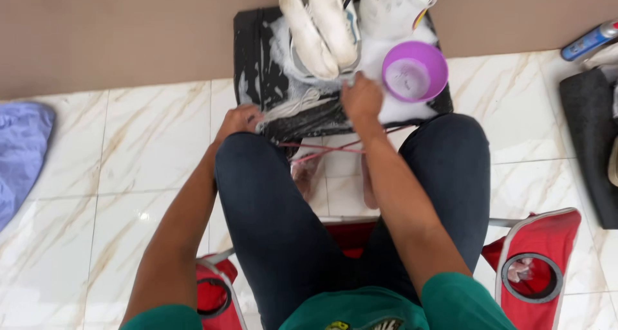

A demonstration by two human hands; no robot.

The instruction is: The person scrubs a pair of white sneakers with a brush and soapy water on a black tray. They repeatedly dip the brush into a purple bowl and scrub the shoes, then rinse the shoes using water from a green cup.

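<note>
A pair of white sneakers [320, 27] lies soles-up in soap foam on a black mat [253, 60] on the floor in front of me. White shoelaces [293, 106] stretch across the mat's near edge. My left hand [238, 119] grips one end of the laces at the left. My right hand [361, 98] pinches the laces further right, just below the sneakers. A purple bowl [415, 71] with soapy water stands right of my right hand. My knees in dark jeans frame the hands.
A white bucket [393, 5] stands behind the bowl. A blue cloth [20, 153] lies at far left. A dark mat [589, 137] and a blue spray can [589, 40] are at far right. I sit on a red folding chair [537, 265] on a marble tile floor.
</note>
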